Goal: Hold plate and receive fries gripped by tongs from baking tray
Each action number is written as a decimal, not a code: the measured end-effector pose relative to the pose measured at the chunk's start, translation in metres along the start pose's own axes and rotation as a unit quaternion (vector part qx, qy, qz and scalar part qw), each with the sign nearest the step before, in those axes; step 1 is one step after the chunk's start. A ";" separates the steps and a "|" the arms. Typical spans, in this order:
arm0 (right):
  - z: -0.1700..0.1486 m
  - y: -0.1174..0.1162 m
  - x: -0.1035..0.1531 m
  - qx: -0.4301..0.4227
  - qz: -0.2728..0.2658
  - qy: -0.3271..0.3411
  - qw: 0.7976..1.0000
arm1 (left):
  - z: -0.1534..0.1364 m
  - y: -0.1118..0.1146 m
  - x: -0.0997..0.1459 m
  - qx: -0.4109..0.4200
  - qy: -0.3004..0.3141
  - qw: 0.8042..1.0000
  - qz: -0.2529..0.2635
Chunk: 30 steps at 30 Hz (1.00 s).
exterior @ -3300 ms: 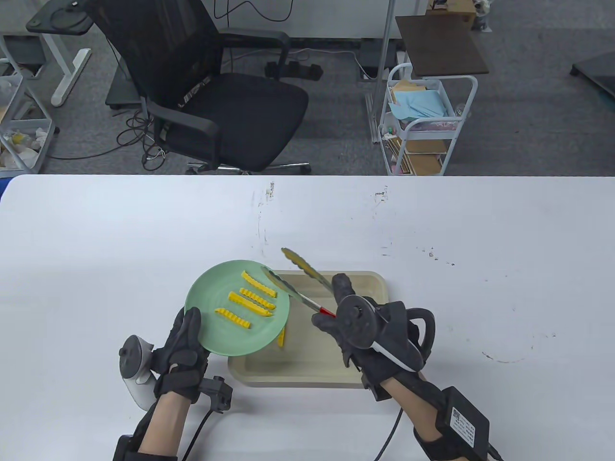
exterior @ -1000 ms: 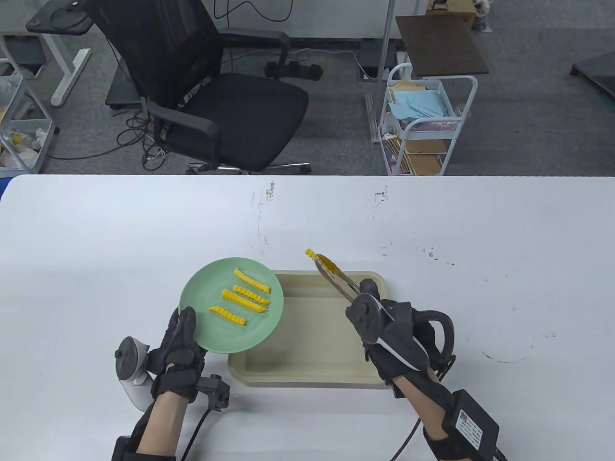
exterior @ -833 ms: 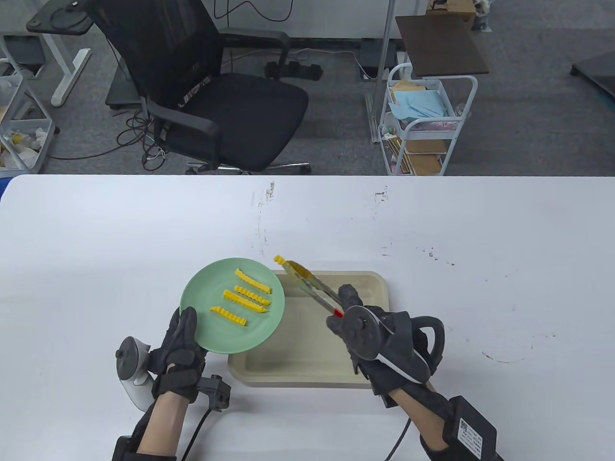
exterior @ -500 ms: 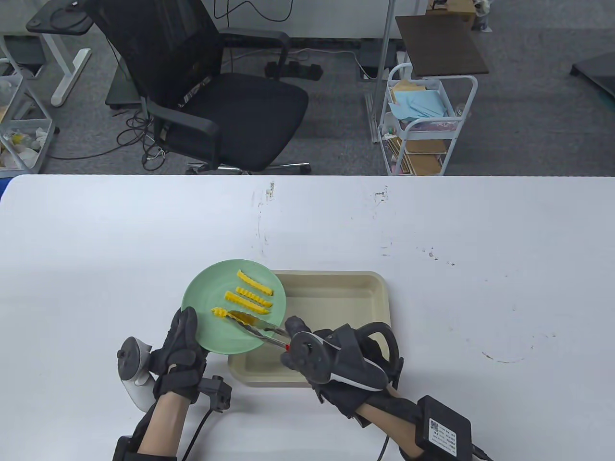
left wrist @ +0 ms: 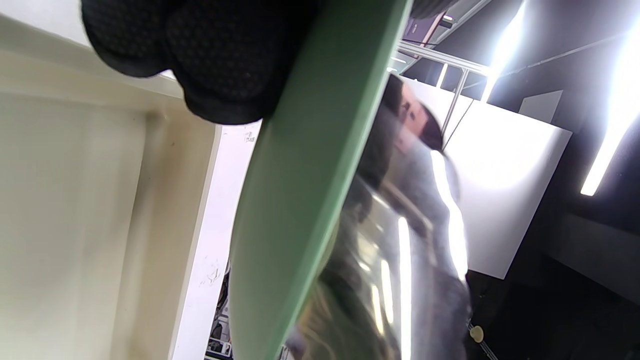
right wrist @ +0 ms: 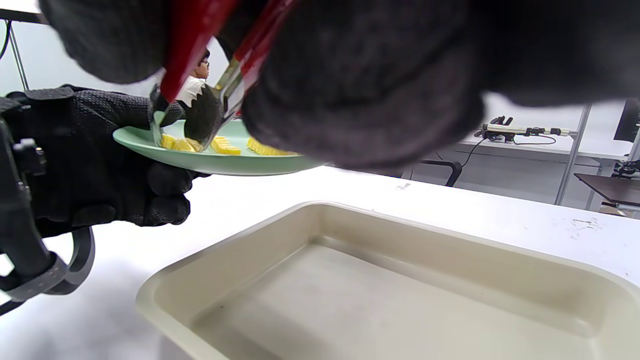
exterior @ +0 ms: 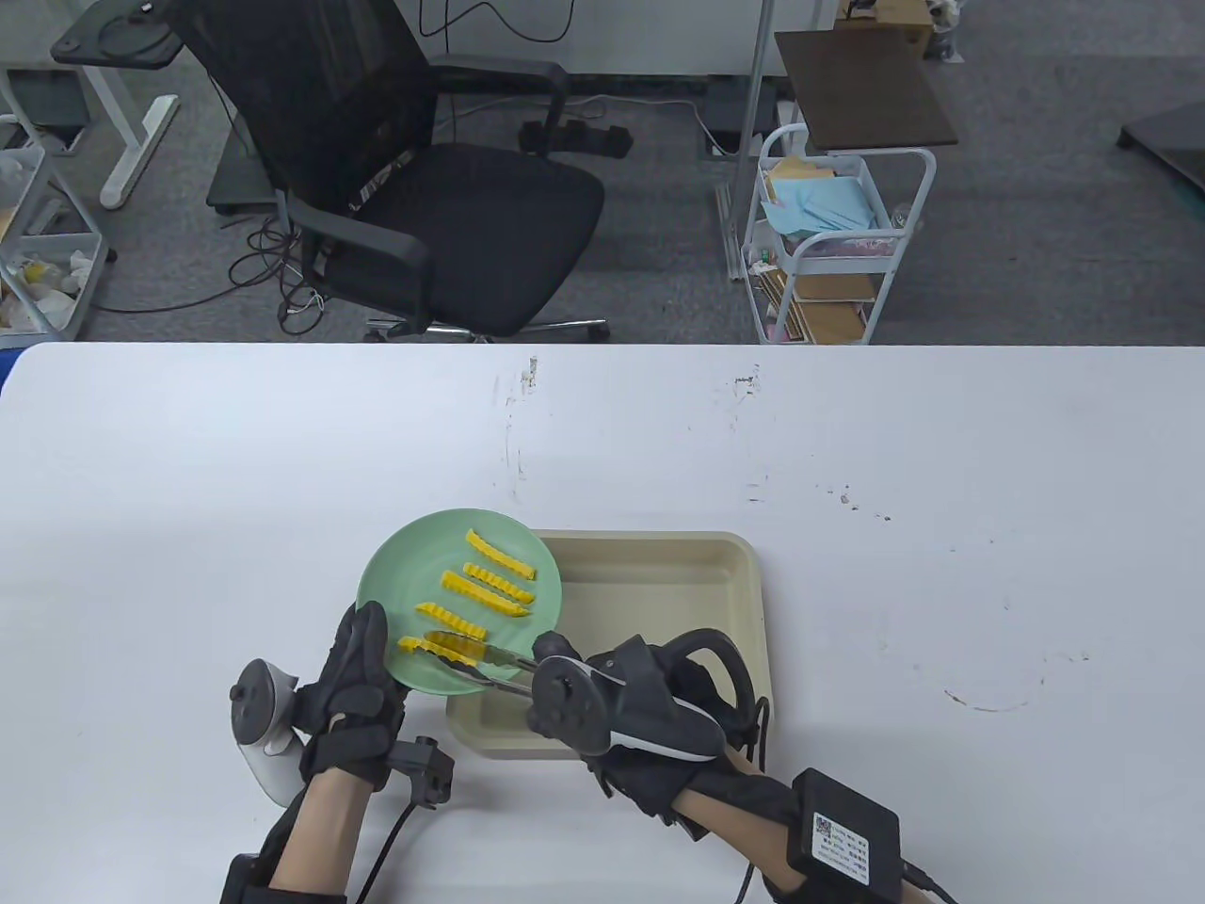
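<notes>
My left hand (exterior: 353, 683) grips the near-left rim of a green plate (exterior: 405, 574) and holds it above the table, overlapping the left end of the beige baking tray (exterior: 744, 603). Several crinkle-cut yellow fries (exterior: 490, 589) lie on the plate. My right hand (exterior: 602, 702) grips metal tongs (exterior: 475, 659) with red handles (right wrist: 200, 30). The tong tips hold a fry (exterior: 414, 646) low over the near part of the plate. In the right wrist view the plate (right wrist: 210, 160) is level and the tray (right wrist: 380, 280) shows no fries. The left wrist view shows the plate's edge (left wrist: 300, 175).
The white table (exterior: 941, 490) has scuff marks in the middle and right. A black office chair (exterior: 424, 188) and a white cart (exterior: 828, 245) stand beyond the table's far edge. A cabled box (exterior: 843, 829) sits on my right forearm.
My right hand swung the tongs with a fry from above the tray's far edge to the left and down onto the near part of the plate. The plate stayed almost still.
</notes>
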State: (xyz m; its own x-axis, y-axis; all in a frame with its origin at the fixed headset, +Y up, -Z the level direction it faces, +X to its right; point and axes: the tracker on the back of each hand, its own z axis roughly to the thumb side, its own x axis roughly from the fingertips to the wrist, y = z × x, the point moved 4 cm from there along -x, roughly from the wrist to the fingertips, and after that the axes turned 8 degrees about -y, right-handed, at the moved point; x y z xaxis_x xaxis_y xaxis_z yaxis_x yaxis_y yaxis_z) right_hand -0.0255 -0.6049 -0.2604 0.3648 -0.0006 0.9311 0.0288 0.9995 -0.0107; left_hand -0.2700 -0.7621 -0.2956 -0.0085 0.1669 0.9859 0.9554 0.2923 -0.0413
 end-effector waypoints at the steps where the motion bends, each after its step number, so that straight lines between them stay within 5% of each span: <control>1: -0.003 0.001 0.001 -0.005 -0.006 0.001 1.000 | 0.000 0.000 0.000 0.000 0.001 1.000 0.001; 5: -0.030 0.010 0.010 -0.066 -0.056 -0.015 0.996 | 0.000 0.000 0.000 0.001 0.001 1.000 0.001; 11: -0.133 -0.014 0.023 -0.188 -0.173 -0.132 0.958 | 0.000 -0.001 0.000 0.000 0.001 1.000 0.000; 19: -0.248 -0.076 0.041 -0.185 -0.140 -0.316 0.920 | 0.000 -0.002 0.000 -0.001 0.000 1.000 0.005; 30: -0.300 -0.115 0.051 -0.079 -0.053 -0.437 0.894 | -0.003 0.001 0.000 -0.005 -0.004 1.000 -0.002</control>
State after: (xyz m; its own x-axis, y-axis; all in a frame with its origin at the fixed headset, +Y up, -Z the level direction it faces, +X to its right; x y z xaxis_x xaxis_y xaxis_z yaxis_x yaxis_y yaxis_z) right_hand 0.2691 -0.7293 -0.3216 -0.5131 -0.0015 0.8583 0.1767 0.9784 0.1074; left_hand -0.2679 -0.7642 -0.2956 -0.0153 0.1734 0.9847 0.9582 0.2840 -0.0351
